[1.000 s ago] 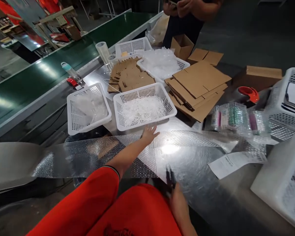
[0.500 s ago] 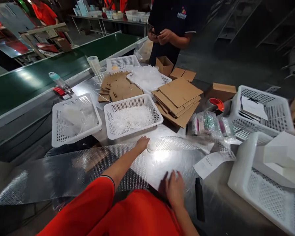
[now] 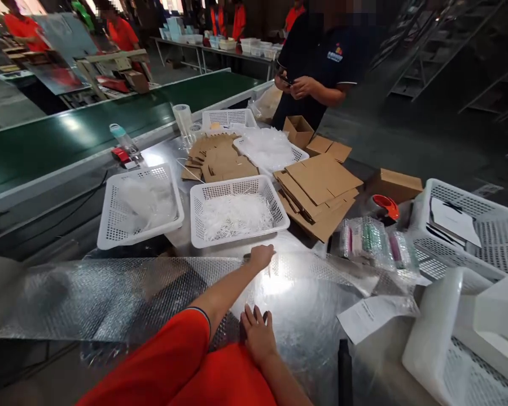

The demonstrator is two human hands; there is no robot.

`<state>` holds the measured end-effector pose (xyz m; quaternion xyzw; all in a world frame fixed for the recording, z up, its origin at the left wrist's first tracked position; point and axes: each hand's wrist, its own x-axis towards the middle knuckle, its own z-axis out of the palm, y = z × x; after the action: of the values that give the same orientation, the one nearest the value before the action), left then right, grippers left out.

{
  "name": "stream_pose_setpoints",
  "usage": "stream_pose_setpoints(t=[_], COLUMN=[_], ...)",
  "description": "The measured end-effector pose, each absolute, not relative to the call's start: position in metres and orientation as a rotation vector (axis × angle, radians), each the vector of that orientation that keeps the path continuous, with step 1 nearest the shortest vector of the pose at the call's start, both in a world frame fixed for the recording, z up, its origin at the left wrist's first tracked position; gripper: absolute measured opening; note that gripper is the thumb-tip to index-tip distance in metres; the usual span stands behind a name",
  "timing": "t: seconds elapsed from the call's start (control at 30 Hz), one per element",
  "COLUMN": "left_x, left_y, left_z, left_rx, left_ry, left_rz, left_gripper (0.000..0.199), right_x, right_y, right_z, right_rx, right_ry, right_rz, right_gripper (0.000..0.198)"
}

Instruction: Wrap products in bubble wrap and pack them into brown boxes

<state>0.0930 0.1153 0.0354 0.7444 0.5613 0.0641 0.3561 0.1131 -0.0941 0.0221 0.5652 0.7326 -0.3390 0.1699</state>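
Note:
A long sheet of clear bubble wrap (image 3: pixel 122 293) runs across the metal table (image 3: pixel 305 321) from the left. My left hand (image 3: pixel 261 256) is closed on the sheet's far edge, just below a white basket (image 3: pixel 239 239) of white shredded filler. Nearer my body, my right hand (image 3: pixel 259 337) lies with fingers spread at the near edge of the bubble wrap, holding nothing. A printed paper slip (image 3: pixel 372 317) and a black cutter-like tool (image 3: pixel 345 372) lie to the right of it.
Flat cardboard boxes (image 3: pixel 322 180) are stacked beyond the baskets. Bubble-wrapped packs (image 3: pixel 366 239) sit near an orange tape dispenser (image 3: pixel 387 207). White crates (image 3: pixel 503 225) stand on the right. A green conveyor (image 3: pixel 152 107) runs behind, and a person (image 3: pixel 317 67) stands across the table.
My right hand has moved left to the bubble wrap's edge. My left hand has closed its fingers. The bubble wrap has shifted, and the view has tilted upward slightly.

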Motion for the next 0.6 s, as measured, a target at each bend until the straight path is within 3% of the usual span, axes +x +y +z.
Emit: stream_pose_setpoints(t=[0.13,0.27,0.4,0.5,0.6], left_x=[0.113,0.138,0.138,0.086,-0.015], left_y=[0.129,0.157,0.177,0.187,0.186], left_z=[0.073,0.132,0.195,0.23,0.251], left_rx=[1.805,1.708,1.526,1.157,0.719], left_ry=[1.455,1.399,1.0,0.787,1.07], left_rz=[0.404,0.672,1.057,1.31,1.838], left_gripper=[0.014,0.028,0.025,0.03,0.027], right_x=[0.112,0.115,0.117,0.116,0.118], right_y=[-0.094,-0.096,-0.096,-0.097,-0.099], right_z=[0.014,0.001,-0.001,-0.006,-0.016], right_rx=[1.601,1.588,1.575,1.61,1.66], right_ry=[2.065,2.14,2.156,2.148,2.245], right_rz=[-0.85,-0.718,-0.682,-0.573,-0.445], right_gripper=[0.058,0.063,0.067,0.074,0.072])
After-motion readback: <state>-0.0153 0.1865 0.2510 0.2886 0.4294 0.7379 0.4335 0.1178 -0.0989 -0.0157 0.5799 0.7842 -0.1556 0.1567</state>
